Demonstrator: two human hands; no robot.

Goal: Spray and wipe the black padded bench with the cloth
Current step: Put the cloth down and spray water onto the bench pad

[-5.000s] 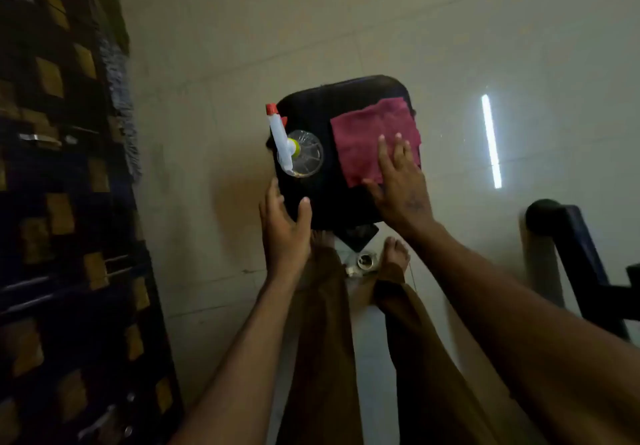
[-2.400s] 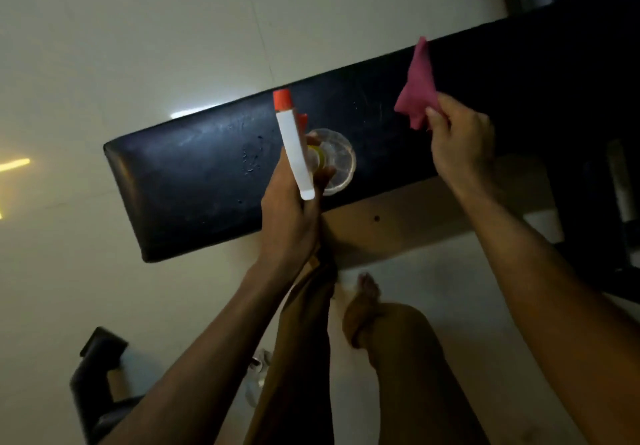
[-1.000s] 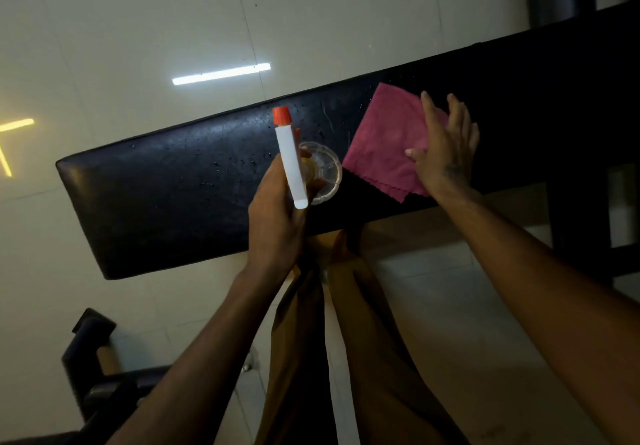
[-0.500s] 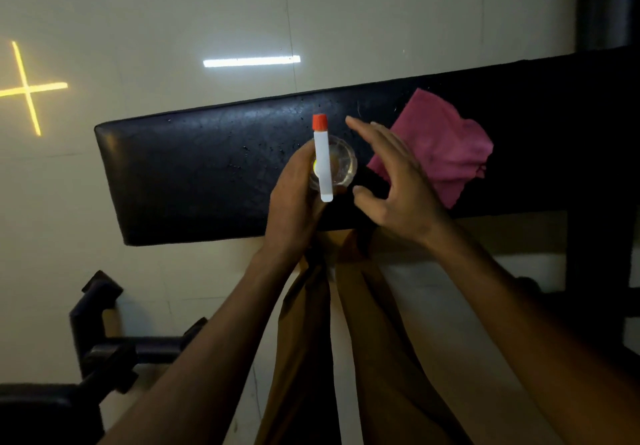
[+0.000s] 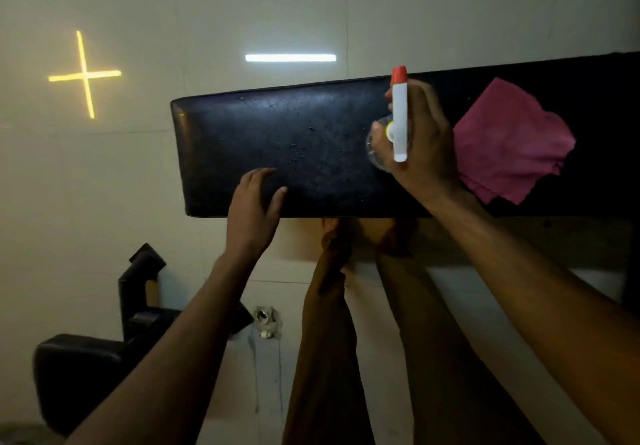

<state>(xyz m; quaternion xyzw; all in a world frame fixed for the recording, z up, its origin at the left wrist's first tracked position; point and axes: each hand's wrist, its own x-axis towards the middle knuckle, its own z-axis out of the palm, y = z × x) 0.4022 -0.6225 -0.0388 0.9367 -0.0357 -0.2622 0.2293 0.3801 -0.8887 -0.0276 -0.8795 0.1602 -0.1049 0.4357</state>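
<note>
Both hands apart: right hand [image 5: 420, 143] gripping spray bottle [image 5: 399, 115], body mostly hidden; left hand [image 5: 254, 207] resting flat on bench [image 5: 294, 146]; cloth [image 5: 512, 139] crumpled beside.

Both forearms bare, no sleeves in view. No rings, watch or bands visible on left hand [image 5: 254, 209] or right hand [image 5: 420, 146]. Brown trousers [image 5: 329, 358] cover both legs. Feet bare at the trouser hems.

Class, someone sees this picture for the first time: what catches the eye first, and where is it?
The pink cloth lies crumpled on the right part of the black padded bench. Beside it the right hand grips a spray bottle with an orange tip. The left hand rests on the bench's near edge.
</note>
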